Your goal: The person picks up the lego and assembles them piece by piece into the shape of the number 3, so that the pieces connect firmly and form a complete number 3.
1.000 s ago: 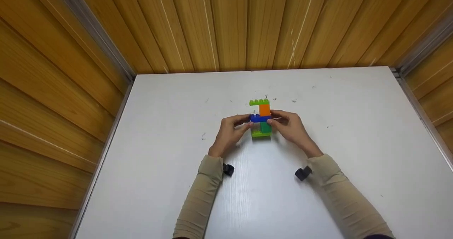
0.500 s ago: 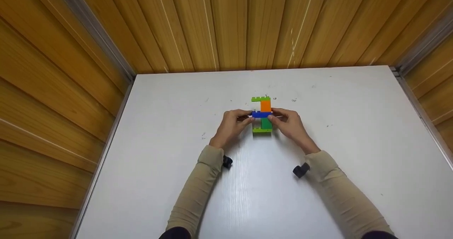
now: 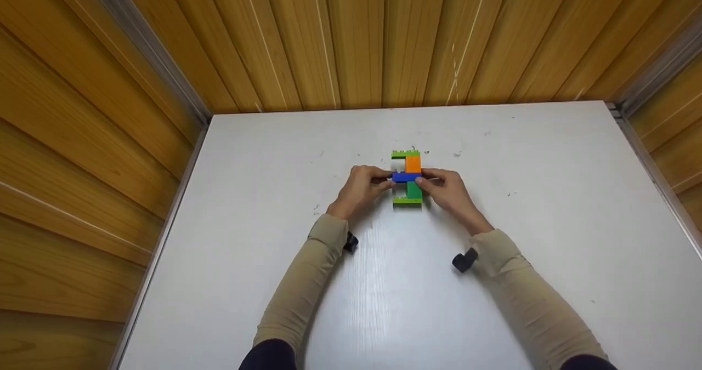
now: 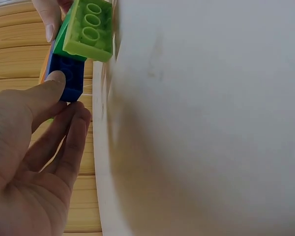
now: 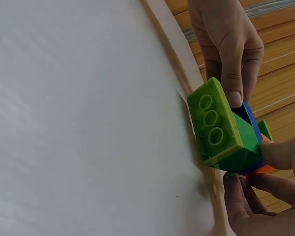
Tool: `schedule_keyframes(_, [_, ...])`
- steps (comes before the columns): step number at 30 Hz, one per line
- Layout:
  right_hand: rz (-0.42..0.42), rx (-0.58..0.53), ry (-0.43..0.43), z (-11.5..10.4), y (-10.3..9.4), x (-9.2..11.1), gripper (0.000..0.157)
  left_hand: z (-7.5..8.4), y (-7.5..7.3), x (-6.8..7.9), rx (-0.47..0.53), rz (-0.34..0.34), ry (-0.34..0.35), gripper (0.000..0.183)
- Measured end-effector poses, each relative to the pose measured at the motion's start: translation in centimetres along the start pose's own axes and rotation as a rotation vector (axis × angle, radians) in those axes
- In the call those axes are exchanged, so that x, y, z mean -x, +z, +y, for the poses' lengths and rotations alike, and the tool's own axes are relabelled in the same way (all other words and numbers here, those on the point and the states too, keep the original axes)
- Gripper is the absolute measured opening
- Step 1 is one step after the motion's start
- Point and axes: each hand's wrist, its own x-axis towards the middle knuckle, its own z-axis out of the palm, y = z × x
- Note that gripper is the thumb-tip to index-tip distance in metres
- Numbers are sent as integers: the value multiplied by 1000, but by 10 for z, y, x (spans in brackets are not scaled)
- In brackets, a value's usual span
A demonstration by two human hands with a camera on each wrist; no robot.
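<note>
Both hands hold one joined structure of toy building blocks in the head view. A long blue block (image 3: 405, 177) crosses its middle. Above it sits an orange block (image 3: 413, 164) under a lime block (image 3: 406, 154); below it are a green block (image 3: 414, 189) and a second lime block (image 3: 407, 200). My left hand (image 3: 356, 192) pinches the blue block's left end between thumb and fingers. At the right end, my right hand (image 3: 451, 195) grips the structure around the blue block. The lower lime block's hollow underside (image 5: 211, 118) shows in the right wrist view.
A white table (image 3: 274, 156) with small dark marks lies beneath the hands. Wood-patterned panels (image 3: 356, 41) rise along its back and sides. Small black devices sit at the left wrist (image 3: 351, 243) and the right wrist (image 3: 465, 260).
The block structure has shifted slightly away from me and a little to the right, and its tilt has changed a little. Both hands have kept their grip and moved with it.
</note>
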Motion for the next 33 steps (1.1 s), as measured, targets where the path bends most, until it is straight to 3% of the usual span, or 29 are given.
schedule_keyframes(8, [-4, 13, 4, 4, 3, -7, 48, -3, 2, -4, -47, -20, -32, 31])
schedule_keyframes(18, [-11, 55, 49, 2, 2, -13, 49, -1, 5, -8, -34, -18, -87, 31])
schedule_keyframes(33, [-3, 69, 64, 4, 3, -19, 50, -3, 6, -13, -27, -14, -94, 27])
